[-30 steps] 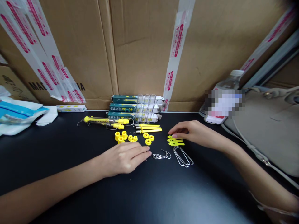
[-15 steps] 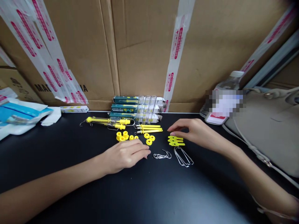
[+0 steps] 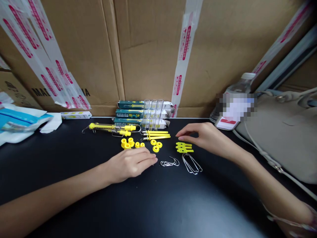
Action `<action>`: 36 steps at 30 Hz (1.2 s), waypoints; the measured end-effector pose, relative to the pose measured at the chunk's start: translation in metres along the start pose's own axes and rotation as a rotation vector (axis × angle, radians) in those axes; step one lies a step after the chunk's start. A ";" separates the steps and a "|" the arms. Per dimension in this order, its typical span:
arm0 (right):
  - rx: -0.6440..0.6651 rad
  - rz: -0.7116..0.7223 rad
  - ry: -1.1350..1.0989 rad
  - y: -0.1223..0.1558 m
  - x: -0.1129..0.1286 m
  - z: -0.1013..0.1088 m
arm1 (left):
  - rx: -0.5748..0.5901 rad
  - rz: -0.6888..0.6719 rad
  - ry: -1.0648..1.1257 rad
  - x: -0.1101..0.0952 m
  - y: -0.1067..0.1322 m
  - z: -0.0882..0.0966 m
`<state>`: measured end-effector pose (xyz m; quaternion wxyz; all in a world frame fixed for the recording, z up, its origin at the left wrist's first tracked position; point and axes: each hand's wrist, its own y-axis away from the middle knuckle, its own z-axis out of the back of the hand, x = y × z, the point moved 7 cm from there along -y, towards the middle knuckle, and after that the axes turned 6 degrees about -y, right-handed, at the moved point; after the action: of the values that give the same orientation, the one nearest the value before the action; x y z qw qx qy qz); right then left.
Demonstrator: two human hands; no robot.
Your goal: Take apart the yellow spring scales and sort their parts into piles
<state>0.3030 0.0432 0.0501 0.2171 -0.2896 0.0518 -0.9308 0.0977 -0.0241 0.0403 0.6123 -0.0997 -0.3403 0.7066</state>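
Note:
My left hand (image 3: 132, 164) rests low over the black table, fingers together and curled down; its thumb and whatever lies under the fingertips are hidden. Just beyond it are small yellow plastic collars (image 3: 127, 143) and smaller yellow rings (image 3: 140, 144), partly covered by the hand. To its right lie wire hooks (image 3: 169, 162) and yellow washers (image 3: 156, 149). My right hand (image 3: 198, 133) hovers with thumb and index finger slightly apart, nothing visible between them. Below those fingertips lie flat yellow plastic tabs (image 3: 184, 147), with long bent wire loops (image 3: 192, 163) nearer me.
Clear tubes (image 3: 153, 114) lean on green boxes (image 3: 128, 114) at the back. Yellow rods with springs (image 3: 157, 135) and assembled spring scales (image 3: 111, 128) lie before them. A bottle (image 3: 240, 84) and grey bag (image 3: 284, 132) stand right; blue-white packaging (image 3: 22, 122) lies left.
The view has shifted slightly, so everything sits a little further left and up. My right hand has lifted slightly off the yellow tabs; the left hand stays in place.

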 end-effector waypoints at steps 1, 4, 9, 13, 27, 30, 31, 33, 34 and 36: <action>-0.002 -0.003 0.003 0.000 0.000 0.000 | 0.007 0.000 0.008 0.000 0.001 -0.001; -0.008 -0.006 0.012 0.000 -0.001 0.000 | 0.036 0.003 0.033 0.002 0.003 -0.003; -0.019 0.004 0.023 0.000 -0.001 0.001 | 0.082 0.013 0.045 0.004 0.006 -0.006; -0.021 0.012 0.032 0.000 0.000 0.001 | 0.073 0.027 0.025 0.005 0.005 -0.006; 0.005 0.005 0.005 0.001 0.005 -0.003 | 0.080 0.066 0.105 0.008 0.008 -0.011; 0.013 0.016 0.014 0.001 0.007 -0.005 | 0.090 0.087 0.124 0.009 0.010 -0.013; 0.016 0.019 0.016 0.001 0.008 -0.006 | 0.095 0.095 0.130 0.010 0.010 -0.013; 0.015 0.026 0.014 0.001 0.009 -0.006 | 0.100 0.106 0.145 0.011 0.012 -0.014; 0.015 0.028 0.012 0.001 0.010 -0.006 | 0.098 0.108 0.152 0.011 0.012 -0.013; 0.013 0.025 0.009 0.001 0.011 -0.006 | 0.094 0.116 0.164 0.012 0.012 -0.013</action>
<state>0.2921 0.0376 0.0506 0.2302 -0.2835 0.0503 -0.9296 0.0927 -0.0084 0.0267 0.6001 -0.1478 -0.2492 0.7456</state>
